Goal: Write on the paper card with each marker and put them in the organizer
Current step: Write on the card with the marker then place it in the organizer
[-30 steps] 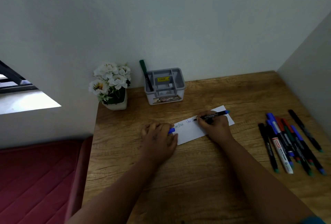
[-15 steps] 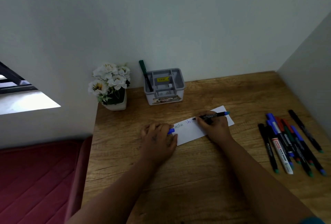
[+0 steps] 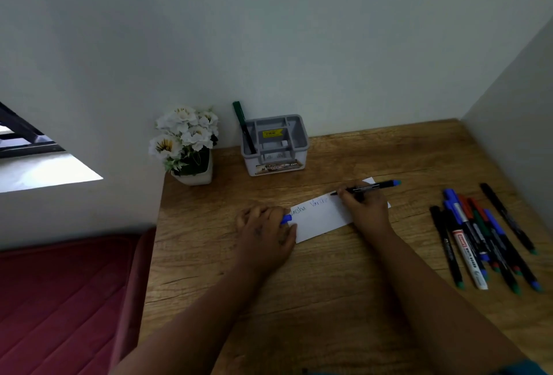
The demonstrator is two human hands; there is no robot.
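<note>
A white paper card (image 3: 321, 219) lies on the wooden desk (image 3: 329, 284) with faint blue writing along its top edge. My right hand (image 3: 363, 208) grips a black marker with a blue end (image 3: 377, 186), its tip on the card. My left hand (image 3: 264, 232) rests on the card's left end and holds the blue cap (image 3: 286, 219) in its fingers. The grey organizer (image 3: 273, 145) stands at the back by the wall with one green marker (image 3: 244, 126) upright in its left compartment.
Several markers (image 3: 484, 237) in black, blue, red, green and white lie in a row at the right of the desk. A white pot of white flowers (image 3: 187, 144) stands left of the organizer. Walls close the back and right; a red cushion (image 3: 65, 299) lies lower left.
My right hand has crept slightly right along the card as the blue writing grows. My left hand stays put.
</note>
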